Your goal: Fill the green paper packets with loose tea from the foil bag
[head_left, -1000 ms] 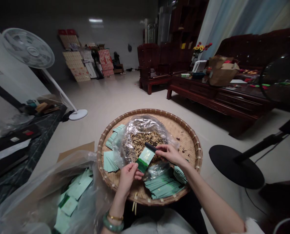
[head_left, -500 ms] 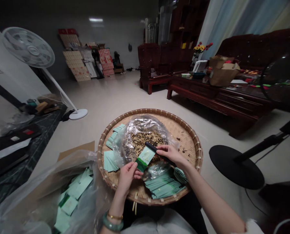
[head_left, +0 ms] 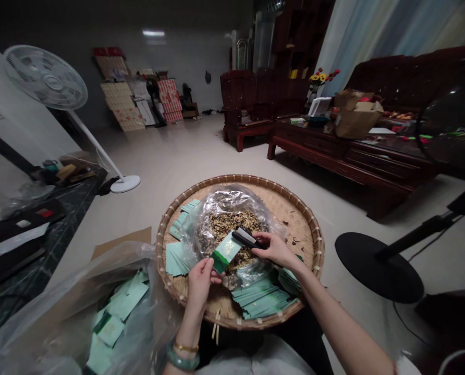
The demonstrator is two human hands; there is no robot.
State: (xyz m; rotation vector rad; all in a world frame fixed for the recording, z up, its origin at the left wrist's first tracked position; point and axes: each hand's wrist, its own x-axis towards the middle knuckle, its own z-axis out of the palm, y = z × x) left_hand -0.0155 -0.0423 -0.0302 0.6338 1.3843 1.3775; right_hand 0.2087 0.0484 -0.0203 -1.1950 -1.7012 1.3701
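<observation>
I have a round woven tray (head_left: 240, 179) directly before me, with a plastic bag of dried leaves (head_left: 224, 213) lying in its middle. Stacks of paper cards lie on the tray, one (head_left: 176, 259) left of the bag and another (head_left: 261, 301) on its near side. A larger plastic bag of cards (head_left: 111, 317) sits near left, just beside the tray. Farther left stands a pedestal fan (head_left: 47, 78). A stand's round base (head_left: 379, 267) rests right of the tray. Far right, a wooden table (head_left: 334, 146) stands before a wooden sofa (head_left: 396, 78). Flattened cartons (head_left: 138, 99) lean against the far wall.
</observation>
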